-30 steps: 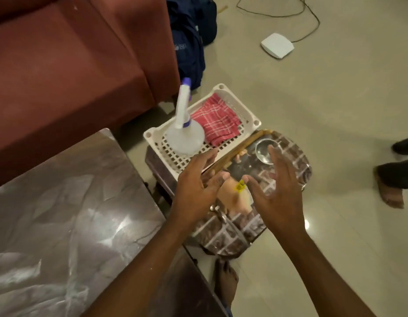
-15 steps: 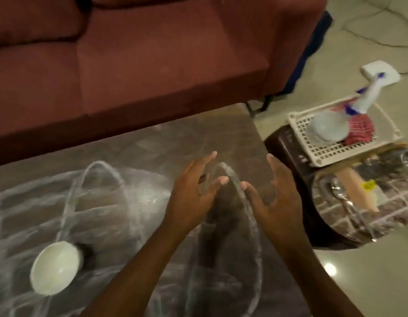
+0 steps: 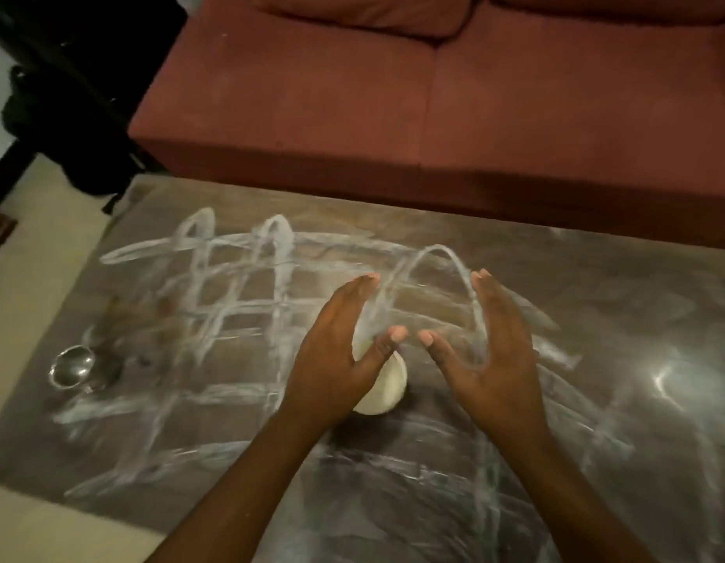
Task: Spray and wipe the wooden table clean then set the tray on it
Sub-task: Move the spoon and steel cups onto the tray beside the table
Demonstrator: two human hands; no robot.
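Both hands hover open and empty above the streaked wooden table (image 3: 596, 319): left hand (image 3: 336, 355) over a white bowl (image 3: 387, 386), right hand (image 3: 490, 355) beside it.

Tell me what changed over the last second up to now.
The view swung left, away from the basket and tray, which are out of sight now, onto the streaked table. The white bowl and a steel bowl came into view. The left hand now hovers over the white bowl; whether it touches is unclear. Unchanged: both hands open and empty, the right hand beside the left.
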